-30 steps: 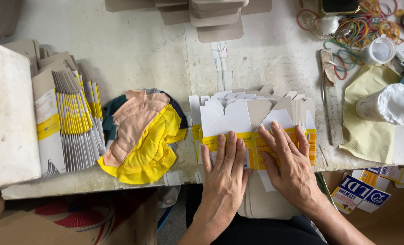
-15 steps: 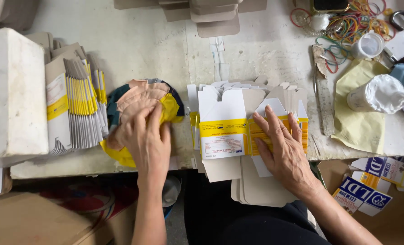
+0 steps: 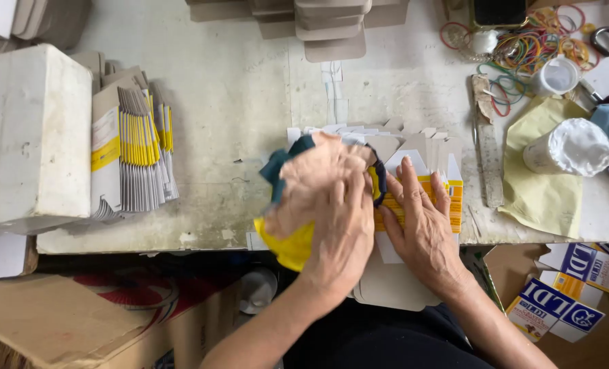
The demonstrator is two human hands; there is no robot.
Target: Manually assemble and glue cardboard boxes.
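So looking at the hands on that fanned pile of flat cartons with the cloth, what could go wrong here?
The left hand presses a bunched cloth over the fanned flat cartons, which overhang the table edge; a hard wipe might push some off. The right hand pins only one side, so the fan could skew. The cloth might also snag upright flaps and bend them.

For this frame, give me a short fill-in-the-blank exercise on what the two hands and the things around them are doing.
1. The left hand presses a bundled peach, teal and ____ cloth.
2. The right hand lies flat on the fanned stack of ____ cardboard box blanks with yellow bands.
3. The loose coloured rubber bands lie at the table's far ____ corner.

Missing words: yellow; flat; right
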